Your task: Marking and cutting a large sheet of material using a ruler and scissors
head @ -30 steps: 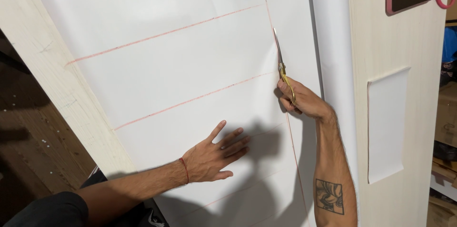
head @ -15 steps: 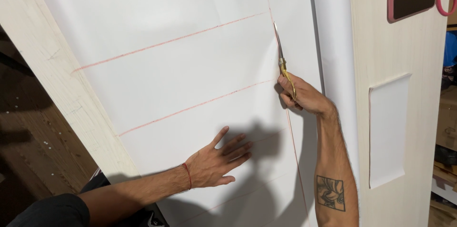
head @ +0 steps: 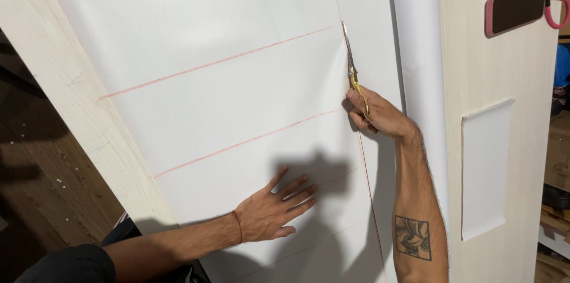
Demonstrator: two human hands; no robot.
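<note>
While pressed flat with fingers spread on the white paper sheet (head: pixel 237 105), left hand (head: pixel 270 212) empty; right hand (head: pixel 380 118) closed around gold-handled scissors (head: pixel 351 60), blades along the red line (head: pixel 362 158).

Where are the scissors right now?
In the head view, right of centre: the scissors are in the right hand, blades pointing up along the paper's vertical red line.
</note>
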